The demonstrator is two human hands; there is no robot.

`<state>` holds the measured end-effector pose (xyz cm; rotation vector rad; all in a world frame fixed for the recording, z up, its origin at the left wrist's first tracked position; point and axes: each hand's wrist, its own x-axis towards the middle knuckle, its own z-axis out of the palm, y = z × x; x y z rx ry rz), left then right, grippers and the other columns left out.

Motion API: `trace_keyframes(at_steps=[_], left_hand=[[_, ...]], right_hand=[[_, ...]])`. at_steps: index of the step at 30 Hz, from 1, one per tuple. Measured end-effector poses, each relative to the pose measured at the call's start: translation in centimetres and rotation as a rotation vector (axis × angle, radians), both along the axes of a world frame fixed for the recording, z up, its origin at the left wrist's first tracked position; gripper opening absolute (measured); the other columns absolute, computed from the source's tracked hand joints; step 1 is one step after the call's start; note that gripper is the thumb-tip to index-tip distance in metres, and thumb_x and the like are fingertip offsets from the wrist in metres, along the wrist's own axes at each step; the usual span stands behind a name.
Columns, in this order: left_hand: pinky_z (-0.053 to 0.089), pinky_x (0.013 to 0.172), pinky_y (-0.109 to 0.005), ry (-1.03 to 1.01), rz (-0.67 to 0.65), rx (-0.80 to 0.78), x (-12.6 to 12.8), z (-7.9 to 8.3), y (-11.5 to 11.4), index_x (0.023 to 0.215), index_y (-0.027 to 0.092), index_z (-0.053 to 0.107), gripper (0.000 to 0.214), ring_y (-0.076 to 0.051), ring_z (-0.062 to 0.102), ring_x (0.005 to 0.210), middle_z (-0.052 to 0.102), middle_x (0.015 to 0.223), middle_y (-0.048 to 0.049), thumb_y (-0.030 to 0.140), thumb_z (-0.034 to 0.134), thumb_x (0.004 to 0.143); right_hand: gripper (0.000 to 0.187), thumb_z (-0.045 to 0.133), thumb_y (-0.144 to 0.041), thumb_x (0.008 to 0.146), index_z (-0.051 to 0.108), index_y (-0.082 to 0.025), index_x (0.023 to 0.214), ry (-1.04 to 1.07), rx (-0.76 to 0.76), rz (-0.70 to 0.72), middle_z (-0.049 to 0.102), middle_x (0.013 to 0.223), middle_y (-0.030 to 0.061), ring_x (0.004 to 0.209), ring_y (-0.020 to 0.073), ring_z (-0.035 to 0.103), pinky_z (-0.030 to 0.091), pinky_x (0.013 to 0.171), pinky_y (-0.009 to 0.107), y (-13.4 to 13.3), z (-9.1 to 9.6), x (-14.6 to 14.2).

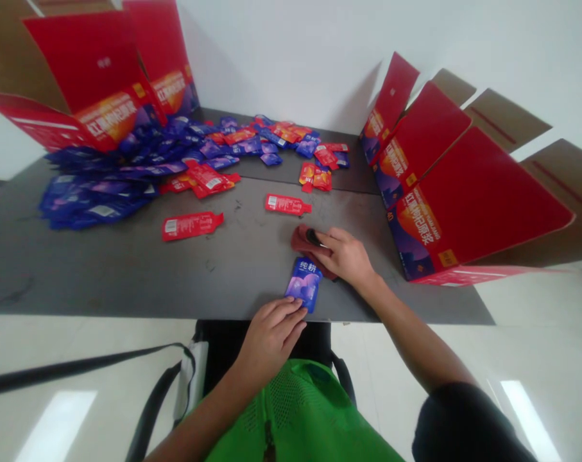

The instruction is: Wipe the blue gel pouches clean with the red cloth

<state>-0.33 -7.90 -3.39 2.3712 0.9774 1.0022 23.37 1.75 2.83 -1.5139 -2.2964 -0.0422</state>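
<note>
My left hand [273, 338] lies at the near table edge, its fingertips pressing on the lower left side of a blue and purple sachet [304, 284]. The sachet lies flat on the grey table [127, 273]. My right hand [344, 256] pinches a reddish-brown cloth [304, 245] just above that sachet. A small black object [312, 237] shows at the cloth's top, partly hidden by my fingers. Two red sachets [288, 204] [192, 225] lie apart, farther up the table.
A heap of blue sachets [95, 196] and mixed red ones [208, 178] covers the far left and middle of the table. Flattened red cartons [464, 192] [101, 77] stand along both sides. A black strap [79, 372] runs across the lower left, below the table edge.
</note>
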Motion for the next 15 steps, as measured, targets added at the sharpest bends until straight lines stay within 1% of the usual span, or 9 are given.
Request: trace_keyframes(at_steps=[2,3,5,6,8,10,11,13,15], left_hand=[[0.055,0.100,-0.045,0.007,0.004,-0.001,0.0,-0.1,-0.1,0.125,0.021,0.070,0.028,-0.025,0.065,0.116,0.073,0.122,-0.0069,0.022,0.060,0.099],[0.055,0.099,-0.045,0.013,0.008,-0.006,0.0,-0.1,-0.1,0.122,0.020,0.071,0.025,-0.025,0.066,0.113,0.073,0.119,-0.0068,0.022,0.060,0.099],[0.056,0.094,-0.045,0.031,0.018,-0.020,0.0,-0.1,-0.1,0.113,0.020,0.074,0.020,-0.024,0.067,0.104,0.075,0.112,-0.0065,0.022,0.059,0.100],[0.056,0.093,-0.045,0.039,0.020,-0.025,0.0,-0.1,-0.1,0.110,0.020,0.074,0.019,-0.024,0.067,0.102,0.075,0.110,-0.0066,0.022,0.059,0.100],[0.056,0.095,-0.046,0.042,0.009,-0.028,-0.1,0.0,-0.1,0.115,0.020,0.073,0.021,-0.025,0.066,0.107,0.074,0.114,-0.0072,0.021,0.058,0.100],[0.054,0.101,-0.046,0.030,-0.012,-0.027,-0.2,0.1,0.0,0.125,0.019,0.069,0.027,-0.025,0.063,0.117,0.072,0.122,-0.0075,0.020,0.059,0.100],[0.053,0.103,-0.045,0.024,-0.019,-0.029,-0.2,0.1,0.1,0.127,0.020,0.068,0.029,-0.025,0.062,0.119,0.071,0.124,-0.0072,0.020,0.060,0.099],[0.053,0.104,-0.045,0.025,-0.023,-0.037,-0.2,0.2,0.1,0.127,0.020,0.068,0.029,-0.024,0.062,0.120,0.071,0.126,-0.0065,0.020,0.061,0.099],[0.053,0.103,-0.045,0.030,-0.024,-0.037,-0.2,0.2,0.2,0.127,0.020,0.069,0.029,-0.024,0.062,0.120,0.071,0.126,-0.0067,0.021,0.062,0.099]], right_hand=[[0.033,0.055,-0.042,0.101,0.070,-0.020,0.121,0.034,-0.007,0.074,0.064,0.090,0.0063,0.083,0.0195,0.059,0.046,0.070,0.030,-2.1,0.7,-1.3],[0.033,0.054,-0.041,0.102,0.069,-0.021,0.123,0.040,-0.024,0.128,0.064,0.092,0.0062,0.085,0.0197,0.060,0.047,0.071,0.030,-3.3,0.7,-2.0],[0.032,0.053,-0.041,0.102,0.069,-0.022,0.124,0.041,-0.065,0.232,0.066,0.095,0.0056,0.088,0.0196,0.061,0.048,0.073,0.030,-5.1,0.2,-3.3],[0.032,0.053,-0.041,0.103,0.069,-0.022,0.123,0.048,-0.083,0.257,0.066,0.095,0.0053,0.087,0.0192,0.061,0.048,0.074,0.029,-5.4,-0.3,-3.5],[0.033,0.055,-0.042,0.102,0.070,-0.021,0.123,0.070,-0.107,0.234,0.065,0.093,0.0046,0.084,0.0180,0.061,0.048,0.073,0.028,-4.6,-1.3,-3.2],[0.034,0.058,-0.043,0.101,0.070,-0.020,0.123,0.074,-0.105,0.142,0.064,0.091,0.0042,0.082,0.0173,0.061,0.048,0.071,0.028,-2.4,-1.8,-1.9],[0.035,0.060,-0.043,0.100,0.070,-0.020,0.123,0.056,-0.094,0.092,0.064,0.090,0.0043,0.081,0.0174,0.061,0.047,0.069,0.028,-1.1,-1.8,-1.1],[0.034,0.061,-0.043,0.099,0.071,-0.019,0.121,0.007,-0.059,0.016,0.064,0.090,0.0049,0.081,0.0182,0.061,0.045,0.067,0.028,0.7,-1.2,0.1],[0.033,0.060,-0.042,0.099,0.071,-0.019,0.121,-0.007,-0.030,-0.012,0.064,0.091,0.0056,0.081,0.0187,0.060,0.044,0.066,0.029,0.9,-0.1,0.3]])
